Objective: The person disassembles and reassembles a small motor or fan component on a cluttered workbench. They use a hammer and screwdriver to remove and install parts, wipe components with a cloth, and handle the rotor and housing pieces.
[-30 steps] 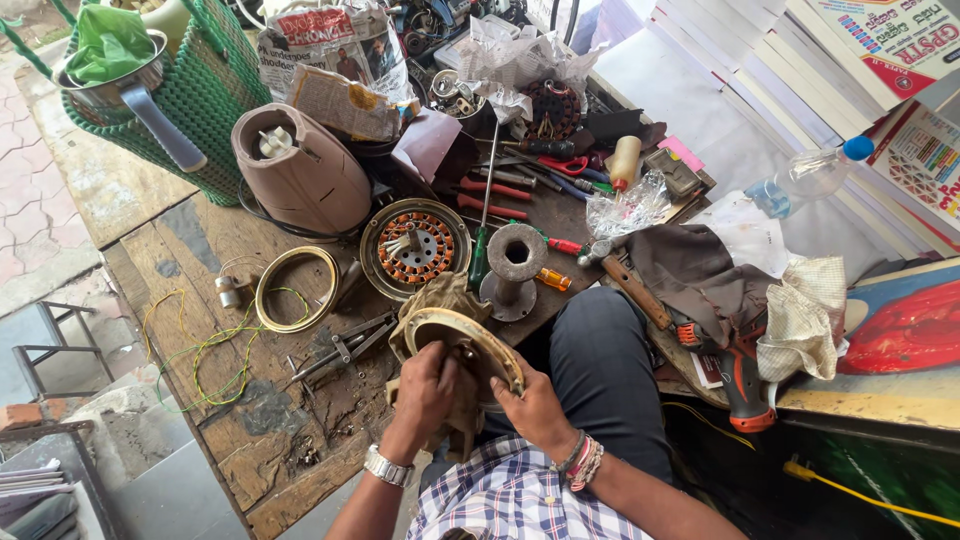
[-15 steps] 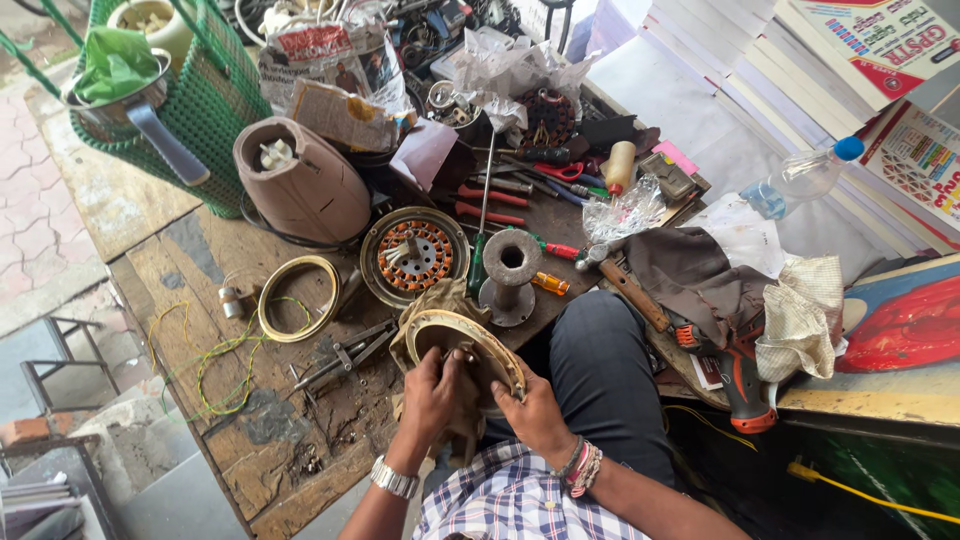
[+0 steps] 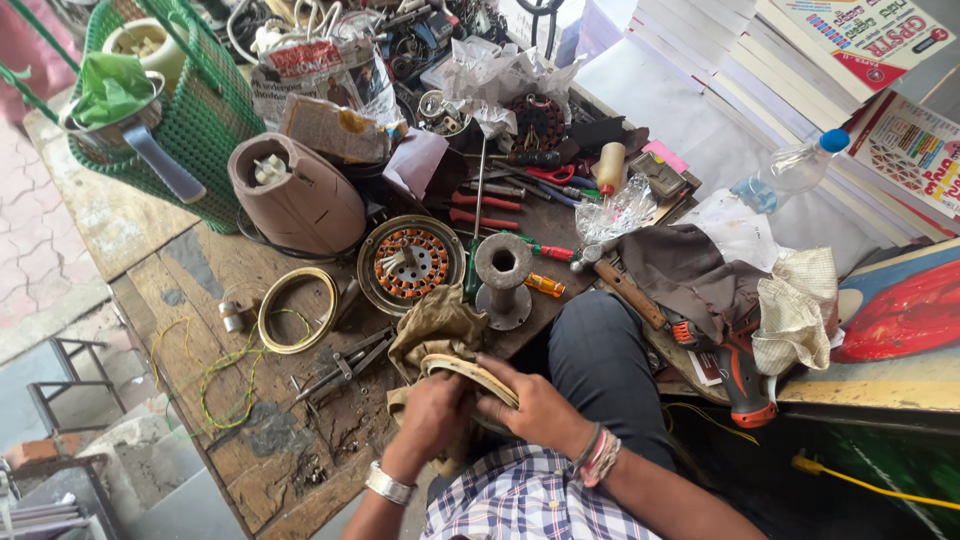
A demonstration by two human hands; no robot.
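Brass-coloured ring part (image 3: 470,372), wrapped partly in a tan rag (image 3: 432,325), sits at the near edge of the wooden bench (image 3: 270,450), held over the person's lap so both hands can work it. Left hand (image 3: 432,418) curls around the ring's lower left side, fingers closed on it and the cloth under it; wrist wears a metal watch. Right hand (image 3: 535,410) lies on the ring's right arc, fingers (image 3: 497,372) bent and pressed along the rim, gripping it; beaded bands on that wrist. Looks like the cloth is there as padding or for wiping while the ring is steadied from both sides, judging by the grip. Just beyond the hands, pliers (image 3: 345,362) lie flat toward the bench middle, handy to reach. Further in, a round motor stator with copper windings (image 3: 410,264) rests face up, a grey metal spool (image 3: 503,280) upright just right of it. A second loose ring (image 3: 297,310) lies left of the stator, with yellow-green wire (image 3: 215,375) trailing toward the left edge. Brown motor housing (image 3: 297,196) stands behind. Green mesh basket (image 3: 190,110) occupies the far left corner. Screwdrivers (image 3: 485,205) and clutter crowd the far edge. Cordless drill (image 3: 735,365) lies at the right side, beside a rag.
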